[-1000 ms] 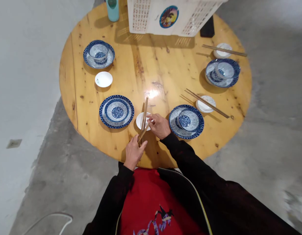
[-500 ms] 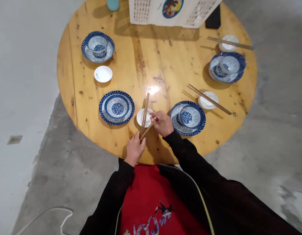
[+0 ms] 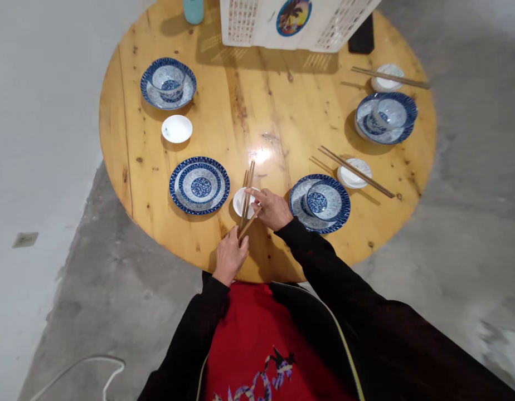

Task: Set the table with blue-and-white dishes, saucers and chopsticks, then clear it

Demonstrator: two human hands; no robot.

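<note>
My left hand (image 3: 231,255) is closed around the lower ends of some wooden chopsticks (image 3: 248,181) near the table's front edge. Most of them point away from me, over a small white dish (image 3: 239,201). One chopstick (image 3: 249,223) splays off to the right, its upper end pinched in my right hand (image 3: 275,210). My right index finger stretches across to the other chopsticks, above the dish. To the left lies a blue-and-white plate (image 3: 173,186) with a matching bowl (image 3: 200,187) on it. Right of my right hand, another plate (image 3: 297,196) carries a bowl (image 3: 330,197).
On the round wooden table (image 3: 278,117), a white basket (image 3: 261,28) stands at the back beside a black phone (image 3: 362,38) and a turquoise cup (image 3: 193,11). Chopsticks (image 3: 358,172) rest across a white dish (image 3: 353,177) at right. More place settings sit farther back.
My right hand has shifted a little left, and its index finger now reaches the chopsticks pointing away from me. The splayed chopstick has swung slightly toward them. My left hand stays nearly still.
</note>
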